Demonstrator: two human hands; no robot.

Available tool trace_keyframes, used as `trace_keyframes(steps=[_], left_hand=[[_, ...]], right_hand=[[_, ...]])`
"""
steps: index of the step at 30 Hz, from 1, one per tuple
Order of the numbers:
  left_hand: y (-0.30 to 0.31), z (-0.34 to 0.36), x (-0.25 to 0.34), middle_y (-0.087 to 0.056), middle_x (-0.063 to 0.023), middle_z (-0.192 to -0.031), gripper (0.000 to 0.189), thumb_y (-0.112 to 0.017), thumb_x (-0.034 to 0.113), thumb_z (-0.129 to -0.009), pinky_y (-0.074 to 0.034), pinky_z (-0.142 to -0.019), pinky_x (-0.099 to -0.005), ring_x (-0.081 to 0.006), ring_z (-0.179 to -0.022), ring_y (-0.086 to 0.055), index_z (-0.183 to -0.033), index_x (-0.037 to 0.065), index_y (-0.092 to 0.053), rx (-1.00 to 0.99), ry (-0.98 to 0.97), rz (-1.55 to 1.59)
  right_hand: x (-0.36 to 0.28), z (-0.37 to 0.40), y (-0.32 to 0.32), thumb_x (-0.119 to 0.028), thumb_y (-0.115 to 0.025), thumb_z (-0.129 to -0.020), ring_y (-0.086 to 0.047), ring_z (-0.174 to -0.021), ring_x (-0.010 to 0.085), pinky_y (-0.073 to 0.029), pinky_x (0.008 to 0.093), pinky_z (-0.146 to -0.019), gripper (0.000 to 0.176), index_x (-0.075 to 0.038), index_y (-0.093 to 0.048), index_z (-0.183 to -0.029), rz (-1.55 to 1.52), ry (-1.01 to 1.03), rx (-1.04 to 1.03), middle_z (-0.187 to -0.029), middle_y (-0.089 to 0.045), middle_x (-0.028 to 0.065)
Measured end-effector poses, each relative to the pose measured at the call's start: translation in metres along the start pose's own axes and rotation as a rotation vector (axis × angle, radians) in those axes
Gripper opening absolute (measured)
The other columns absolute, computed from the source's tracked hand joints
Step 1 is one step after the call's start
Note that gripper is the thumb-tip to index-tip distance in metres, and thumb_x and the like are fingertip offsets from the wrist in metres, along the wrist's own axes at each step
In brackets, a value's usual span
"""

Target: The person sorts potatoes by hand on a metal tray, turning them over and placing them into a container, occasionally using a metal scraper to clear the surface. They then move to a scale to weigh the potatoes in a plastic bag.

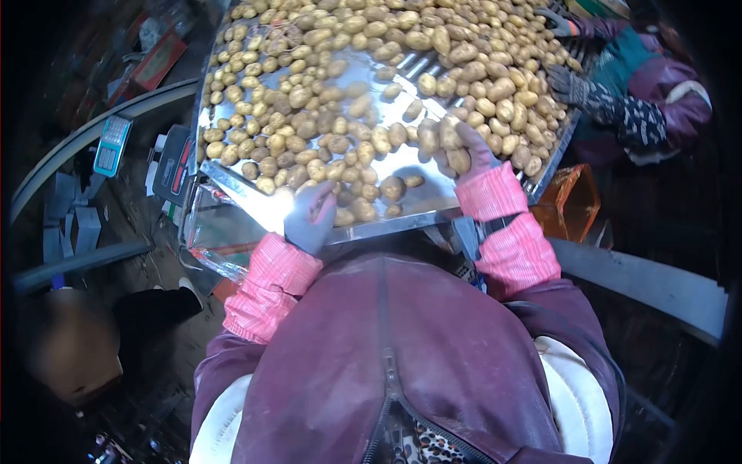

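Observation:
Many potatoes [297, 97] lie spread over a shiny metal sorting table [417, 203]. My right hand [478, 155], in a grey glove and pink sleeve, has its fingers curled round potatoes [457, 160] just above the table's near right part. At the near left edge is my left hand [309, 223], gloved too, with bent fingers beside a cluster of potatoes [362, 209]. Whether anything sits inside those left fingers is hidden.
Across the right edge a co-worker's gloved hands [568, 87] touch the potato pile. An orange crate [570, 203] stands below that corner. On the left are a teal-framed scale display [113, 145], a dark grey device [171, 166] and a curved metal rail [93, 127].

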State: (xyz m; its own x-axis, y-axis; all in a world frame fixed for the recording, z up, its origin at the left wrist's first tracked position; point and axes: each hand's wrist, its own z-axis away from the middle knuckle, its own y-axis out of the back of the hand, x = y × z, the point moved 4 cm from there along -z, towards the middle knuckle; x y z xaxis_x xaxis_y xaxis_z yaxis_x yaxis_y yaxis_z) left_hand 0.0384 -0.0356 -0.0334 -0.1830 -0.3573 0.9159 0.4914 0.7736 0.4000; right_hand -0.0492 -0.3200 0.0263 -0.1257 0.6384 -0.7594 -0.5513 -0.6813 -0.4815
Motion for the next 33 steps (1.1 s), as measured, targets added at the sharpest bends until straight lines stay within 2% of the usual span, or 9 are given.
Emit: trace_keyframes(steps=[4, 6, 11, 14, 17, 20, 23, 29, 33], left_hand=[[-0.025, -0.051, 0.068, -0.066, -0.0157, -0.108, 0.034, -0.066, 0.029, -0.09, -0.054, -0.079, -0.0372, -0.03, -0.093, -0.067, -0.115, 0.006, -0.065, -0.059, -0.266, -0.476], [-0.051, -0.086, 0.063, -0.065, -0.019, -0.112, 0.046, -0.062, 0.041, -0.089, -0.052, -0.083, -0.0435, -0.0364, -0.1, -0.065, -0.12, 0.007, -0.06, -0.258, -0.201, -0.693], [-0.097, -0.112, 0.06, -0.064, -0.0235, -0.111, 0.056, -0.058, 0.05, -0.089, -0.048, -0.089, -0.0488, -0.0407, -0.105, -0.062, -0.12, 0.004, -0.053, -0.514, -0.028, -1.005], [-0.101, -0.127, 0.03, -0.065, -0.0224, -0.112, 0.053, -0.062, 0.048, -0.086, -0.05, -0.089, -0.0483, -0.0383, -0.106, -0.064, -0.12, 0.008, -0.056, -0.503, -0.051, -1.03], [-0.081, -0.13, 0.02, -0.069, -0.0195, -0.11, 0.054, -0.07, 0.047, -0.081, -0.051, -0.09, -0.0408, -0.0318, -0.102, -0.067, -0.121, 0.012, -0.062, -0.367, 0.034, -0.785], [-0.08, -0.103, 0.01, -0.068, -0.0076, -0.091, 0.035, -0.063, 0.032, -0.093, -0.05, -0.061, -0.0246, -0.01, -0.071, -0.062, -0.117, 0.006, -0.063, -0.281, 0.018, 0.12], [-0.097, -0.023, 0.096, -0.064, -0.0064, -0.084, 0.04, -0.048, 0.036, -0.101, -0.042, -0.042, -0.0233, -0.0103, -0.054, -0.055, -0.119, 0.003, -0.06, -0.252, 0.479, 0.558], [-0.166, 0.041, 0.109, -0.065, -0.012, -0.079, 0.062, -0.038, 0.054, -0.1, -0.044, -0.04, -0.0279, -0.0186, -0.05, -0.056, -0.121, -0.001, -0.059, -0.827, 0.789, 0.954], [-0.203, 0.051, 0.105, -0.065, -0.0106, -0.087, 0.056, -0.042, 0.048, -0.1, -0.047, -0.047, -0.0269, -0.0187, -0.063, -0.061, -0.123, 0.0, -0.057, -1.075, 0.837, 0.825]], right_hand=[[0.001, 0.062, 0.038, -0.044, -0.066, -0.087, -0.064, -0.079, 0.0199, -0.049, 0.0236, -0.054, 0.049, -0.002, -0.062, -0.112, -0.351, 0.013, -0.052, -0.099, -0.067, 0.0133], [0.01, 0.083, 0.071, -0.041, -0.066, -0.086, -0.067, -0.083, 0.0229, -0.051, 0.0246, -0.05, 0.046, -0.001, -0.063, -0.109, -0.56, 0.018, -0.022, -0.102, -0.067, 0.0175], [0.012, 0.136, 0.124, -0.042, -0.059, -0.09, -0.066, -0.069, 0.0219, -0.045, 0.0247, -0.043, 0.043, -0.001, -0.063, -0.102, -0.587, 0.074, -0.066, -0.098, -0.068, 0.0254], [0.019, 0.162, 0.146, -0.042, -0.054, -0.093, -0.066, -0.064, 0.0217, -0.042, 0.0245, -0.04, 0.042, -0.001, -0.062, -0.099, -0.642, 0.111, 0.161, -0.097, -0.069, 0.027], [0.028, 0.173, 0.169, -0.043, -0.051, -0.094, -0.066, -0.065, 0.0219, -0.04, 0.0236, -0.04, 0.042, -0.003, -0.063, -0.097, -0.599, 0.124, 0.234, -0.098, -0.069, 0.0271], [0.043, 0.18, 0.191, -0.055, -0.044, -0.098, -0.044, -0.045, 0.0118, -0.029, 0.0185, -0.035, 0.058, -0.002, -0.066, -0.102, -0.622, 0.119, 0.328, -0.111, -0.063, 0.0336], [0.048, 0.184, 0.201, -0.055, -0.044, -0.098, -0.045, -0.045, 0.0125, -0.031, 0.0193, -0.036, 0.058, -0.002, -0.066, -0.1, -0.719, 0.076, 0.201, -0.108, -0.064, 0.0329], [0.059, 0.178, 0.211, -0.05, -0.051, -0.095, -0.056, -0.048, 0.0168, -0.034, 0.0215, -0.038, 0.046, -0.006, -0.063, -0.089, -0.667, 0.012, 0.32, -0.09, -0.07, 0.0204], [0.076, 0.162, 0.216, -0.05, -0.045, -0.098, -0.055, -0.045, 0.0173, -0.036, 0.0227, -0.035, 0.051, -0.003, -0.063, -0.094, -0.62, -0.056, 0.377, -0.094, -0.068, 0.0262]])
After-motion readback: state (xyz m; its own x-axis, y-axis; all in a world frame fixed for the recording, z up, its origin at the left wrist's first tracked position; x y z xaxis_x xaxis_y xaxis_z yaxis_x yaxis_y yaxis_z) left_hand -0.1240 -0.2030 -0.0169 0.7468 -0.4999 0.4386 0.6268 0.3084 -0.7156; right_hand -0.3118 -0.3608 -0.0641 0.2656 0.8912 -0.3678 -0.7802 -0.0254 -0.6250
